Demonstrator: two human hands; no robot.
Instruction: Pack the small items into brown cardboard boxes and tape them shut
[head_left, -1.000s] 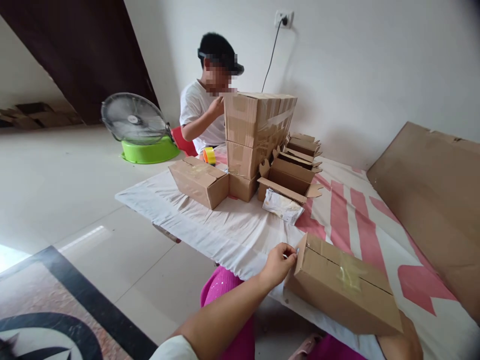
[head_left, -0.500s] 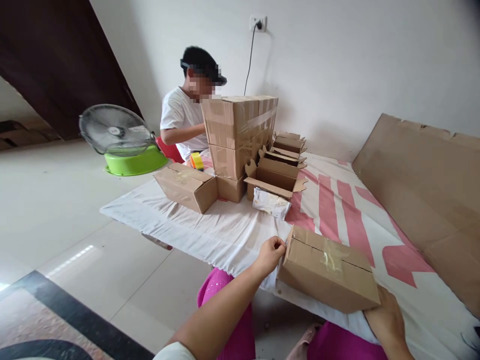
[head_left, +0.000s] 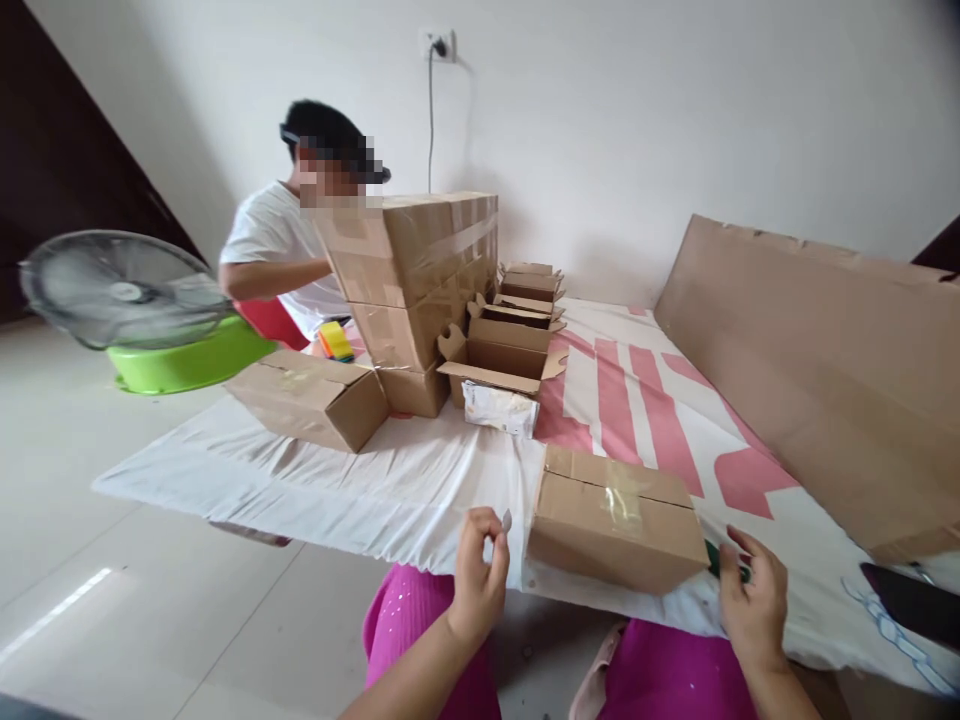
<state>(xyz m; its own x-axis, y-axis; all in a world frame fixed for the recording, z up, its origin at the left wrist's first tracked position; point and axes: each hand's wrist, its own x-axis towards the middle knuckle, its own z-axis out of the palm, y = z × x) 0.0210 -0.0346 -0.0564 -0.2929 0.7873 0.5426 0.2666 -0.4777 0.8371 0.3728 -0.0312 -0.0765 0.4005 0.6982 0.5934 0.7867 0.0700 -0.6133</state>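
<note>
A closed cardboard box (head_left: 600,535) with clear tape over its top seam lies at the table's front edge, between my two hands. To its left, my left hand (head_left: 480,575) is closed in a pinch, with a small pale scrap (head_left: 507,520) sticking out of the fingertips; what the scrap is cannot be made out. My right hand (head_left: 757,600) is beside the box's right end, its fingers curled but apart. A dark green object (head_left: 714,558) shows between the box and that hand, partly hidden by the fingers; its kind is unclear.
Taped boxes (head_left: 427,255) stand stacked behind, beside open boxes (head_left: 502,350) and a white packet (head_left: 500,408). Another closed box (head_left: 311,395) lies left. A co-worker (head_left: 274,240) sits near yellow tape (head_left: 336,341). A fan (head_left: 127,290), cardboard sheet (head_left: 810,380) and dark phone-like object (head_left: 911,600) flank the table.
Both hands have come away from the box. My left hand now shows a pale scrap, and the green object has come into sight by my right hand. The view has turned right.
</note>
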